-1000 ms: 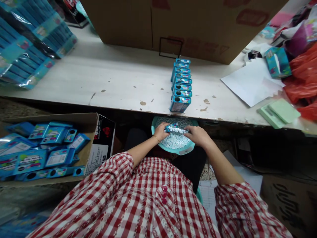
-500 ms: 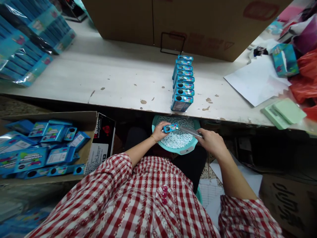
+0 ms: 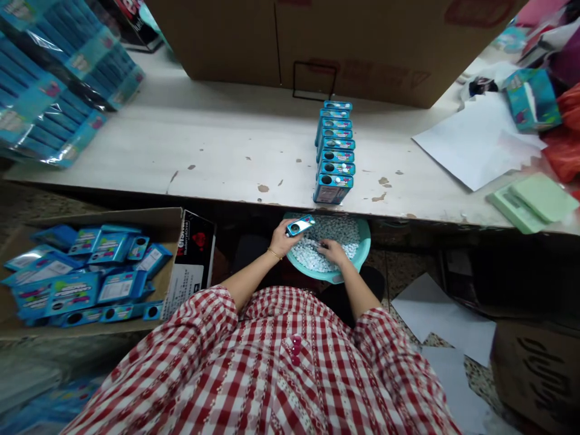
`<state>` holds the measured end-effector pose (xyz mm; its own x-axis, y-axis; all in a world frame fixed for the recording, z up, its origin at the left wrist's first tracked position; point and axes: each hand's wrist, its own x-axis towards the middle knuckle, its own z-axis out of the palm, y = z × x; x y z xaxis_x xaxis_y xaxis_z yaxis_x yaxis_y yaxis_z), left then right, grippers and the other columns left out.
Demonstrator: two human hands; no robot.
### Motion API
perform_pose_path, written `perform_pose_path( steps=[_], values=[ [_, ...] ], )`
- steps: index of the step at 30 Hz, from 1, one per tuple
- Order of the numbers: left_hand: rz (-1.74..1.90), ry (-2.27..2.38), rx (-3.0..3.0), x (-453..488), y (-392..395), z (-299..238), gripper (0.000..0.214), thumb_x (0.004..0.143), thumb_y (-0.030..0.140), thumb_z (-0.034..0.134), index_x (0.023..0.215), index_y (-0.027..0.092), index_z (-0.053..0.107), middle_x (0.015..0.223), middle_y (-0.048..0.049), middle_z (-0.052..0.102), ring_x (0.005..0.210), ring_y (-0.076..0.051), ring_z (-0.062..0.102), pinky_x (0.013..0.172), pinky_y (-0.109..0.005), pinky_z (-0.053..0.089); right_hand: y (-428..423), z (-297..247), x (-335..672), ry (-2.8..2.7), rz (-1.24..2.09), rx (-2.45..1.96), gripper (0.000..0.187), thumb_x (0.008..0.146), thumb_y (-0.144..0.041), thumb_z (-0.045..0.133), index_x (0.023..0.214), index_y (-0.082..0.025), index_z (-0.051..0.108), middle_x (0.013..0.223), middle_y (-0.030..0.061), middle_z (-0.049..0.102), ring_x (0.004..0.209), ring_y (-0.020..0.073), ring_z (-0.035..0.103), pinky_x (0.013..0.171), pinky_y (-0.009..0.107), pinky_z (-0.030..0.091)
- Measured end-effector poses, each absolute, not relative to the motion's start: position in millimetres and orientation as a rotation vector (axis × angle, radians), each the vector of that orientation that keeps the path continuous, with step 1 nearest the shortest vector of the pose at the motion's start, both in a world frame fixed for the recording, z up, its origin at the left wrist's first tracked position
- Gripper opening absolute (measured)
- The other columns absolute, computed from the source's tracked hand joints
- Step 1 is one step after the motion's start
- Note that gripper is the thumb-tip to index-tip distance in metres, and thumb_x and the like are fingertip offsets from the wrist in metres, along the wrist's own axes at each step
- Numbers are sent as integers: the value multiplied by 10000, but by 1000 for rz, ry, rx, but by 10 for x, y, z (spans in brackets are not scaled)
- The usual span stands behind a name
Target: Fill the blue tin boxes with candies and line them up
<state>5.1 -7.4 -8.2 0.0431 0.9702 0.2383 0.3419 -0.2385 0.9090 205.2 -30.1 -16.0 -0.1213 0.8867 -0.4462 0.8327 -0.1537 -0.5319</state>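
Near the centre of the frame, a person's left hand (image 3: 281, 239) had its grip closed around a small blue container (image 3: 300, 226), tilted at the bowl's upper-left rim. The right hand (image 3: 333, 251) dipped into white pellets (image 3: 338, 228) in the turquoise bowl (image 3: 365, 243); whether its grip was closed on any could not be told. Above, upright blue containers (image 3: 334, 189) lined the white surface (image 3: 226, 145).

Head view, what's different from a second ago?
The right hand has moved left and is now down at the white pellets; whether it grips the clear tool is unclear. The left hand still holds the blue box, now nearer the left side of the bowl. The row of boxes stays put.
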Motion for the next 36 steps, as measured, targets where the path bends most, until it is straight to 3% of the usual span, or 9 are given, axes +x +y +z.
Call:
perform_pose_path(
  steps=[4,7,12,16,26,31,36],
  values=[
    [1211,1407,1665,12,-51,-67,343,642,178,682,975,153,602,962,-56,610,886,-167,603,836,-321,492,-388,99,2490,-1992,1253,-1905,292,752,-266,542,995,-147,653,916,65,668,858,208,591,751,283,437],
    [1165,1379,1730,81,-67,-90,356,628,148,676,977,159,607,980,-58,599,923,-176,591,863,-328,482,-490,504,2708,-1978,1230,-1859,309,764,-321,532,996,-153,648,908,54,672,829,192,594,731,273,442],
    [1004,1322,1853,248,-139,-80,418,593,66,631,999,161,609,991,-60,588,954,-190,573,882,-333,467,-550,1198,2430,-2237,898,-2000,309,811,-359,490,1042,-235,654,977,55,678,901,220,606,750,292,430],
    [932,1316,1910,285,-169,-34,447,582,53,607,1017,155,608,994,-65,584,975,-207,559,896,-341,452,-534,1455,2161,-2440,633,-2199,332,836,-369,455,1100,-278,634,1009,77,671,908,251,612,708,309,434],
    [813,1397,2082,166,-205,141,468,625,84,587,1082,187,589,1071,-69,570,1020,-219,529,917,-361,420,-735,1160,2610,-2215,842,-2124,339,829,-393,481,1109,-276,632,1031,35,672,925,200,609,753,257,436],
    [603,1376,2262,141,-186,245,496,618,53,574,1095,189,594,1087,-75,569,1007,-231,521,936,-395,400,-834,1008,2657,-2181,688,-2496,346,854,-386,432,1131,-284,611,1058,82,652,940,242,604,736,308,436],
    [598,1383,2226,153,-133,223,479,601,70,609,1062,198,612,1039,-72,562,990,-229,521,901,-380,425,-815,854,2662,-2142,694,-2494,357,858,-382,424,1170,-293,574,1120,76,625,992,245,585,756,309,423]
  ],
)
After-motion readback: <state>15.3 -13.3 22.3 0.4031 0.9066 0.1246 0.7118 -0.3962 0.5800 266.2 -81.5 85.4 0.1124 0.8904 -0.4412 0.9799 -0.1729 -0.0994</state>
